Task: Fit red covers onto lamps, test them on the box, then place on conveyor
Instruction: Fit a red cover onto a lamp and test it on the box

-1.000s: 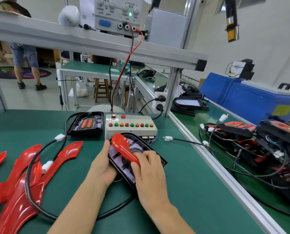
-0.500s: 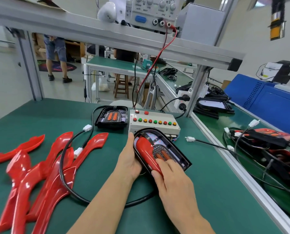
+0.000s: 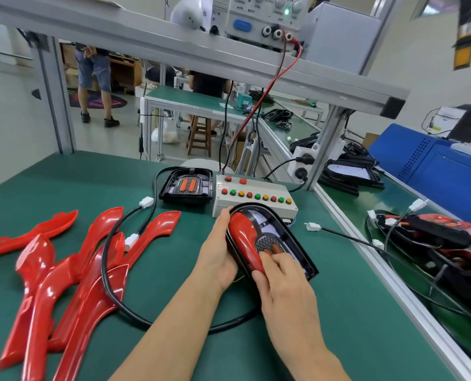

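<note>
A black lamp housing (image 3: 286,229) lies on the green bench in front of the test box (image 3: 256,189) with its row of coloured buttons. A red cover (image 3: 242,239) sits along the lamp's left half. My left hand (image 3: 218,257) grips the lamp's left edge, thumb up along the rim. My right hand (image 3: 283,287) presses its fingertips on the cover's near end and the lamp's grille. A pile of several loose red covers (image 3: 64,273) lies at the left.
A second lamp (image 3: 186,185) lies left of the box. A black cable (image 3: 109,273) with white plugs (image 3: 146,201) loops over the covers. Another plug (image 3: 311,226) lies right of the lamp. On the conveyor (image 3: 347,204) at right lie covered lamps (image 3: 435,233).
The red cover has come down from tilted above the lamp to lying seated along its left side. My right hand went from holding it to pressing on its near end. The camera shifted.
</note>
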